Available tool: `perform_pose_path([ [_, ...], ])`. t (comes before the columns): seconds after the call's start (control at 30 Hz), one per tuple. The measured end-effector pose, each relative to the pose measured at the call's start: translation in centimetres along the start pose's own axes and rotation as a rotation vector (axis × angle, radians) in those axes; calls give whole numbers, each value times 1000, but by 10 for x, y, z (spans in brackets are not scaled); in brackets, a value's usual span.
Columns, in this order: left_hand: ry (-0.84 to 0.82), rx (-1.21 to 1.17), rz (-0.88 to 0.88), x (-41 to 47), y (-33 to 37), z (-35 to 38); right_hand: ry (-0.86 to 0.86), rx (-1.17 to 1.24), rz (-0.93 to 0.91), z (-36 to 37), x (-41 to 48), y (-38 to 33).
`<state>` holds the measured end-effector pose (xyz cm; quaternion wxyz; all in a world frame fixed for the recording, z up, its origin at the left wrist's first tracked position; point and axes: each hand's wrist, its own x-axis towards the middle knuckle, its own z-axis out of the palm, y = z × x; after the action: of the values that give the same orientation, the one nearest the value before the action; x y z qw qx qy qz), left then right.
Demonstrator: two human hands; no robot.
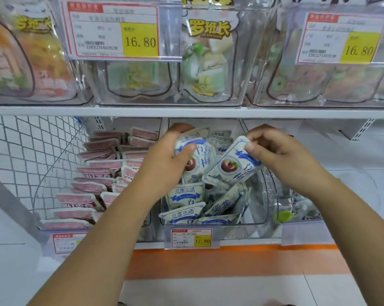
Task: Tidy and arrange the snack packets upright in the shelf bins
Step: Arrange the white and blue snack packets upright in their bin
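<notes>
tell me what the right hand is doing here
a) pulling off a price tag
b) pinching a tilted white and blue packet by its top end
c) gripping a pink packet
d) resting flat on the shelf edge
b: the right hand has its fingers pinched on the top end of the tilted white and blue packet, while the left hand grips a second packet beside it.

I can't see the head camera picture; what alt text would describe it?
The left hand grips white-and-blue snack packets and the right hand pinches one tilted packet, over a clear bin of jumbled ones. Pink packets stand in rows to its left.
</notes>
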<state>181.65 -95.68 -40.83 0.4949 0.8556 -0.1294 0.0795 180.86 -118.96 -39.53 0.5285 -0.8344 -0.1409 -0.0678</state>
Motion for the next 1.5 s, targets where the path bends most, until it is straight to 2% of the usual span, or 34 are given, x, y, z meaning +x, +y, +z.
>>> perform_pose_path([
  [0.1, -180, -49, -55, -1, 6, 8, 16, -28, -22, 15, 4, 3],
  [0.17, -240, -56, -88, -1, 3, 13, 48, -19, -27, 22, 6, 6],
  [0.3, -184, -120, -163, 4, -6, 16, 106, 78, 43, 26, 9, 5],
  [0.4, -125, -151, -168, 7, -10, 16, 22, 235, 189, 21, 8, 5],
  [0.47, -96, -181, -187, 7, -11, 15, -17, 234, 214, 20, 7, 3],
  [0.63, -97, -351, -263, 7, -8, 14, 15, 4, 47, 40, 8, -6],
  [0.8, 61, -219, -236, 6, 3, -4, -57, -56, 97, 25, 19, -12],
  [0.87, 158, -135, -238, 6, 3, -16, -141, -347, 98, 9, 30, -10],
  [0.9, 183, -102, -250, 6, 2, -20, -237, -541, 99, 6, 35, -8],
  [1.0, 120, -64, -256, 3, 0, -20, -558, -908, 128, 19, 51, 4],
  [1.07, 63, -51, -257, 2, -4, -18, -637, -1084, 115, 35, 59, 17],
  [1.17, 59, -65, -244, 3, -9, -18, -635, -1375, 33, 50, 64, 27],
  [1.27, 65, -42, -250, 4, -12, -18, -589, -1272, 32, 45, 66, 20],
  [1.4, 38, -45, -206, 5, -15, -19, -525, -1129, 128, 33, 66, 10],
  [1.5, 26, -31, -189, 7, -19, -19, -409, -1218, -19, 31, 65, 8],
])
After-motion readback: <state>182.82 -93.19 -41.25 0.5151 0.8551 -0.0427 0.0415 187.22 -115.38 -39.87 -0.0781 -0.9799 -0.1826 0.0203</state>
